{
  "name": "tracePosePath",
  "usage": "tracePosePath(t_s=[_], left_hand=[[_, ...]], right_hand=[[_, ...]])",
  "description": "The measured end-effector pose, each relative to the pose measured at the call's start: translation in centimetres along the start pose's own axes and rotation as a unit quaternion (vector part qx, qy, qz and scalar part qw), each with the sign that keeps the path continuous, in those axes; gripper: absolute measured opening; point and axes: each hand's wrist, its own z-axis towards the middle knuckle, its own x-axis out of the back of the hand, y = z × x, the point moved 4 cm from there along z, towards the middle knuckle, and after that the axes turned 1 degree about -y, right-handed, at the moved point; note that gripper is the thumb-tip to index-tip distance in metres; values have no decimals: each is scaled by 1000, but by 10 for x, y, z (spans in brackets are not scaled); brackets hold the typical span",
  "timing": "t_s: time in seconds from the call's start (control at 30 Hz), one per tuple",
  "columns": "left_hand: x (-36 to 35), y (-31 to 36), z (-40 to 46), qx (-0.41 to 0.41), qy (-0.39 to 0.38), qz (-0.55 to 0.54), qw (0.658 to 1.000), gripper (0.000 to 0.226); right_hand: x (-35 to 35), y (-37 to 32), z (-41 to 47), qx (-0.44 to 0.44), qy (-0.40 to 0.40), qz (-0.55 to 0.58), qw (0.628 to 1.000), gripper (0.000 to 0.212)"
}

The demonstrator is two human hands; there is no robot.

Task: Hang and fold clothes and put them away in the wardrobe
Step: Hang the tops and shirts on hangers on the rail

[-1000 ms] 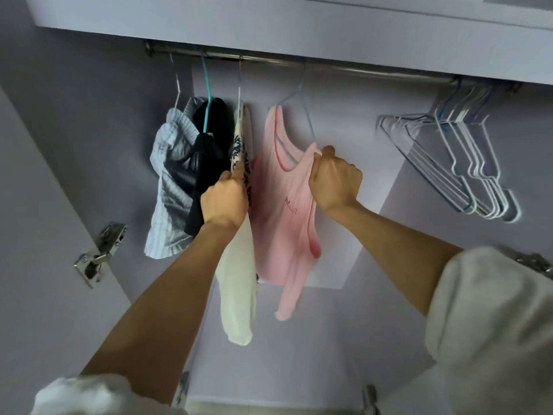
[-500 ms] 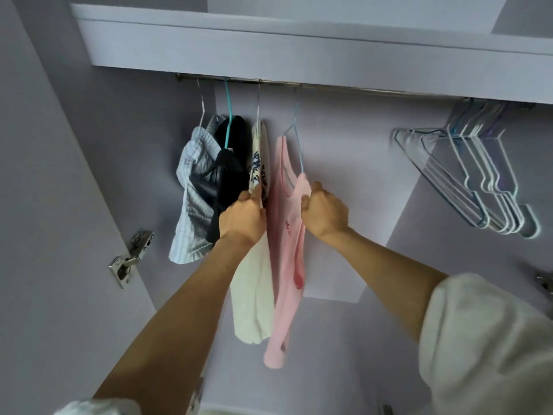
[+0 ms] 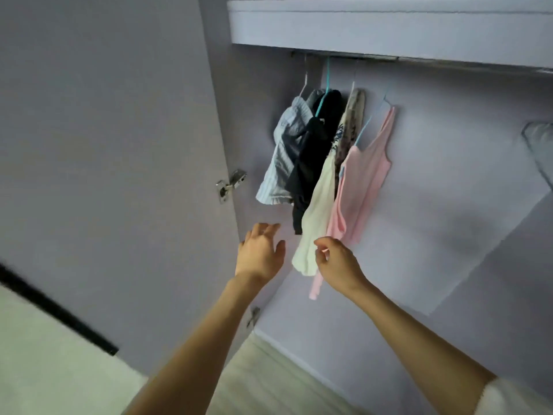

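Both hands, left hand (image 3: 259, 253) & right hand (image 3: 336, 263), free below pink top (image 3: 363, 181).

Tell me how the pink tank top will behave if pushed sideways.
The pink tank top hangs limp on a thin hanger, so it probably swings easily. Its fabric drapes in folds: likely floppy and light. It sits askew, so a strap may slip off.

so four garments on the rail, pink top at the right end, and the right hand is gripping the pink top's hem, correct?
Not quite. In the head view the right hand holds nothing: its fingers are loosely curled in front of the hanging clothes, gripping none. The left hand is open too. The rest stands: four garments hang from the rail, with the pink top at the right end.
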Motion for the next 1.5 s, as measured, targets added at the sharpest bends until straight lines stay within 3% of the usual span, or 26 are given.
tracePosePath(t_s=[0.17,0.33,0.43,0.67,0.77,0.87,1.0,1.2,1.33,1.4,1.43,1.5], left_hand=[[10,-57,-117,133,63,-30,989,37],[29,-113,-282,330,141,-43,932,34],[52,-133,-405,448,207,-26,869,33],[71,-139,-631,594,364,-19,717,27],[64,-143,-726,644,385,-23,661,24],[41,-148,-833,700,418,-60,576,26],[-10,-161,-948,782,361,-112,495,43],[-105,-176,-1058,871,186,-163,425,79],[-137,-186,-1108,921,96,-197,321,110],[-152,-187,-1125,934,80,-212,277,102],[-158,-188,-1131,938,78,-202,271,88],[-169,-191,-1139,942,97,-133,294,47]], right_hand=[[-69,-16,-50,83,-210,-18,974,24],[-143,-72,-133,201,-381,-64,900,24],[-189,-119,-214,282,-462,-68,838,24],[-265,-191,-388,412,-553,-94,718,26],[-299,-215,-472,457,-582,-112,663,28],[-338,-228,-571,489,-621,-147,595,26],[-379,-231,-670,517,-646,-181,531,31],[-432,-203,-770,527,-674,-243,457,35],[-467,-180,-803,517,-683,-265,443,34],[-477,-169,-811,507,-689,-274,439,34],[-484,-164,-813,501,-692,-280,439,34],[-491,-157,-816,497,-692,-293,434,34]])
